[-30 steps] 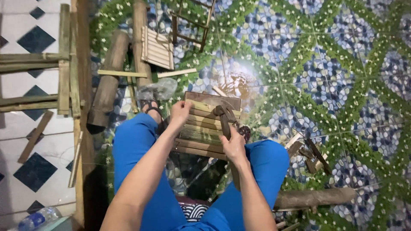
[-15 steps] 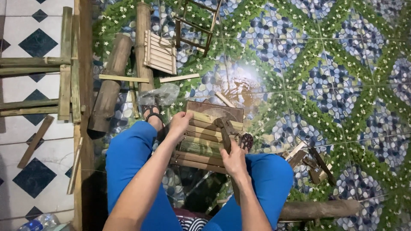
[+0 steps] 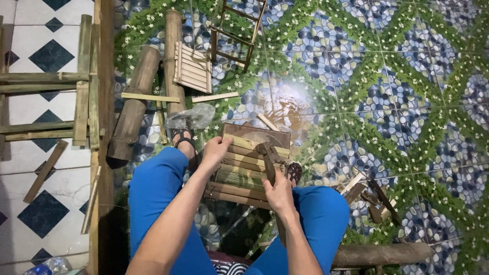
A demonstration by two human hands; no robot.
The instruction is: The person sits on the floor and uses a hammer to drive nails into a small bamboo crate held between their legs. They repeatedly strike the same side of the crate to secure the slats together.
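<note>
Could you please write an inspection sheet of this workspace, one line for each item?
Surface: tiled floor with pebble-and-flower pattern.
Job's things: slatted bamboo panel between the knees; hammer lying over it.
Clutter: bamboo logs, small slat panel, small frame, plastic bag, wood offcuts.
Grippers: left hand on the panel's left edge; right hand grips the hammer handle.
Cables: nothing seen.
Surroundings: bamboo frame on white tiles at the left.
</note>
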